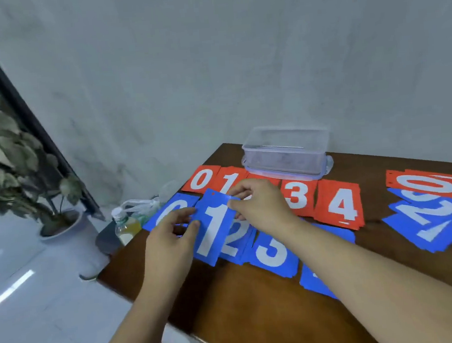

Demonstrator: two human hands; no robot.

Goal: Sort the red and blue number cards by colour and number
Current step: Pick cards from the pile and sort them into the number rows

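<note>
Together left hand (168, 243) and right hand (260, 205) pinch blue 1 card (213, 228).

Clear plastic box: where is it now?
In the head view, the clear plastic box stands at the table's far edge by the wall, just behind the red 3 card.

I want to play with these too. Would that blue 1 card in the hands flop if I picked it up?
Probably fairly stiff: the blue 1 card looks flat though the left hand and right hand pinch only its edges. Likely light, since fingertips alone hold it. Being thin, it may slide easily.
</note>
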